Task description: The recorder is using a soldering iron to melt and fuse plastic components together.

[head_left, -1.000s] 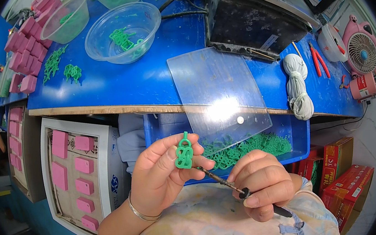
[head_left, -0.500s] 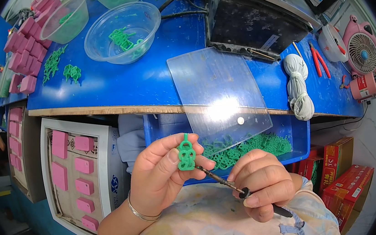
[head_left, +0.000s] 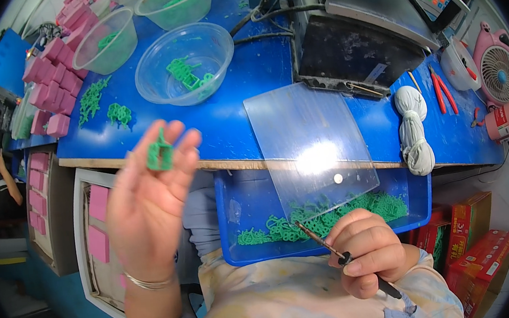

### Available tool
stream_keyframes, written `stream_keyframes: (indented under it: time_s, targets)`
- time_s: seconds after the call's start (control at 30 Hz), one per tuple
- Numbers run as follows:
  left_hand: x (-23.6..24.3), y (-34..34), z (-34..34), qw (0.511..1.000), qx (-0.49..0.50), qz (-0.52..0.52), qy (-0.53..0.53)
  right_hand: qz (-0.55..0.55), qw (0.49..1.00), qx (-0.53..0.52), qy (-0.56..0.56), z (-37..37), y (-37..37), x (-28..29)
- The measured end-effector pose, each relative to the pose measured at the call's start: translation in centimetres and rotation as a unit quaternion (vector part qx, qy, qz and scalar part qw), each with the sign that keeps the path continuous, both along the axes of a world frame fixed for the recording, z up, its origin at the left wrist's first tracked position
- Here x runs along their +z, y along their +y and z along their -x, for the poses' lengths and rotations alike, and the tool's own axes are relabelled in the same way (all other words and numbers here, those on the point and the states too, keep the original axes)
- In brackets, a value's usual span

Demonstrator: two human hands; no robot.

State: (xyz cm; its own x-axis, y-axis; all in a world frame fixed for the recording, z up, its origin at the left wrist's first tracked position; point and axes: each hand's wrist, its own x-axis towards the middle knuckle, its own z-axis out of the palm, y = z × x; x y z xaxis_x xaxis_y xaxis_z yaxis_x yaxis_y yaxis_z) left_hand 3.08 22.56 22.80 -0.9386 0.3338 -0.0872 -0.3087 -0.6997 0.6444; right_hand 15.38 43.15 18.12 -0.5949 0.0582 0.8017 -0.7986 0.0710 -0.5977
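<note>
My left hand [head_left: 153,200] is raised over the table's front edge, palm up and slightly blurred. A small green openwork piece [head_left: 160,156], waxy-looking, is held at its fingertips. In my right hand [head_left: 367,253] is a soldering-iron-like pen [head_left: 320,237] with a dark handle and thin metal shaft. Its tip points up and left, over a blue bin [head_left: 227,224] at my lap that holds many green openwork pieces [head_left: 371,207]. Beyond my left hand, a clear plastic bowl [head_left: 147,92] with a few green pieces stands on the blue table [head_left: 269,64].
A clear sheet [head_left: 307,128] overhangs the table edge above the bin. Behind it stands a black machine [head_left: 354,49]. To the right are a grey cloth bundle [head_left: 413,130], red-handled pliers [head_left: 443,92] and a pink fan [head_left: 499,71]. Pink blocks [head_left: 54,87] are stacked at left.
My left hand has moved up and left with the green piece, away from the pen's tip, toward the bowls. The right hand still holds the pen; the view has shifted slightly.
</note>
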Motion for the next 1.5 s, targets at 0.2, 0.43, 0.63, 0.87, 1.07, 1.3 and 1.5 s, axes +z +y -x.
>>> stream_keyframes:
  time_s: [0.2, 0.43, 0.63, 0.87, 1.07, 1.3, 1.5]
  targets:
    - [3.8, -0.7, 6.5, 0.998, 0.004, 0.003, 0.059, 0.009, 1.0, -0.005, -0.003, 0.4, 0.0, -0.4]
    - [3.6, -2.3, 9.4, 0.985, 0.003, 0.066, 0.158, 0.003, 1.0, -0.013, -0.025, 0.7, 0.9, -0.8]
    - [0.6, -6.7, 11.6, 0.475, 0.163, 0.774, 0.386, 0.005, 1.0, -0.005, -0.018, 1.2, 1.0, -1.2]
    - [-2.3, -5.5, 11.4, 0.429, 0.151, 0.829, 0.326, -0.011, 1.0, 0.001, -0.016, 1.2, 0.9, -1.0]
    - [-4.3, -5.6, 11.0, 0.356, 0.235, 0.802, 0.418, -0.015, 1.0, 0.002, -0.012, 0.5, 0.2, -0.5]
    - [-1.2, -0.8, 0.0, 0.919, 0.058, 0.347, 0.178, 0.019, 0.997, -0.071, -0.013, 0.9, 0.0, -0.2]
    - [-1.6, 1.4, -5.5, 0.974, -0.157, 0.146, 0.074, -0.199, 0.968, -0.131, -0.076, 2.0, -0.5, 1.6]
